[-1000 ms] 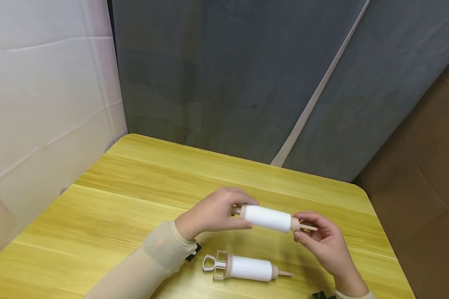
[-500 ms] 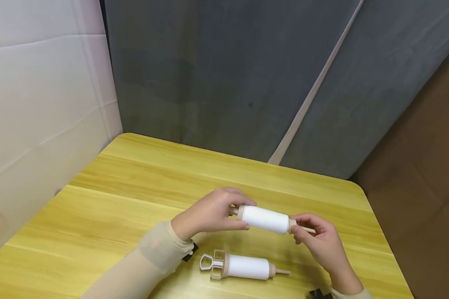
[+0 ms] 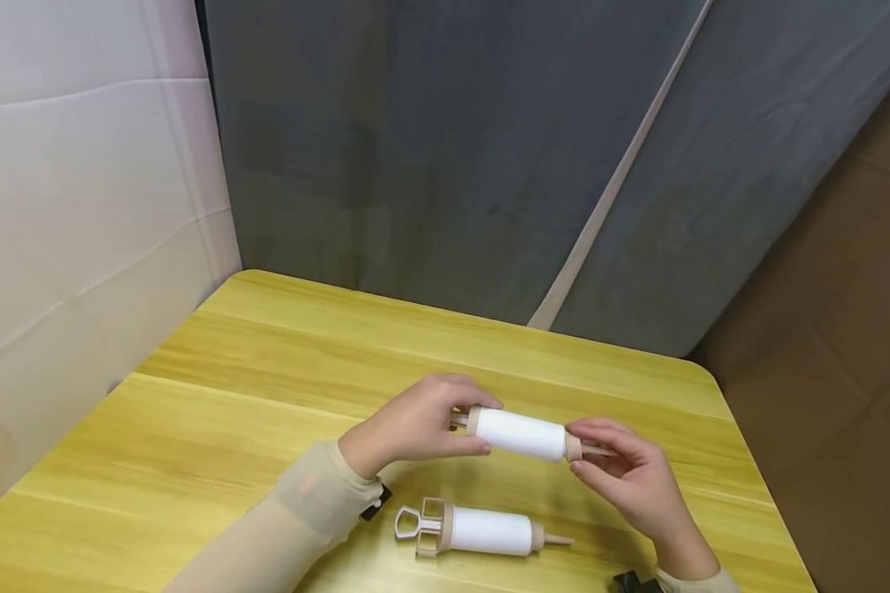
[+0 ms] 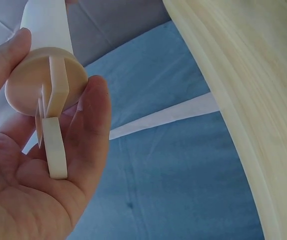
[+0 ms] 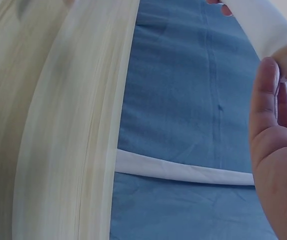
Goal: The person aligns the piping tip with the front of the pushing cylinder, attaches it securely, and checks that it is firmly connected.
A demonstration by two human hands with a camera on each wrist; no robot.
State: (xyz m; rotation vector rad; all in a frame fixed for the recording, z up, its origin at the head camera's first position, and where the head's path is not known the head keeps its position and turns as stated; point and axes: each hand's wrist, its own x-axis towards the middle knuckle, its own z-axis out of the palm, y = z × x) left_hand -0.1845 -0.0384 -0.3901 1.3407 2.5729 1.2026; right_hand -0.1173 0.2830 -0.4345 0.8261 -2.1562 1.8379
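Observation:
Above the table, both hands hold a big toy-like syringe with a white barrel, beige end caps and a thin nozzle. My left hand grips its plunger end, thumb and fingers on either side of the beige collar. In the left wrist view the pale plunger handle lies over the palm. At the other end my right hand pinches the beige nozzle cap between thumb and fingers. A second, matching syringe lies on the table below, its nozzle towards the right; neither hand touches it.
The yellow wood-grain table has rounded far corners. Behind it hangs a grey-blue cloth with a pale strip. A white cloth stands at the left and a brown one at the right.
My right fingers shift on the nozzle cap, up close to the barrel half a second ago and now slightly reopened around it. The left hand's hold stays the same, and the second syringe lies still.

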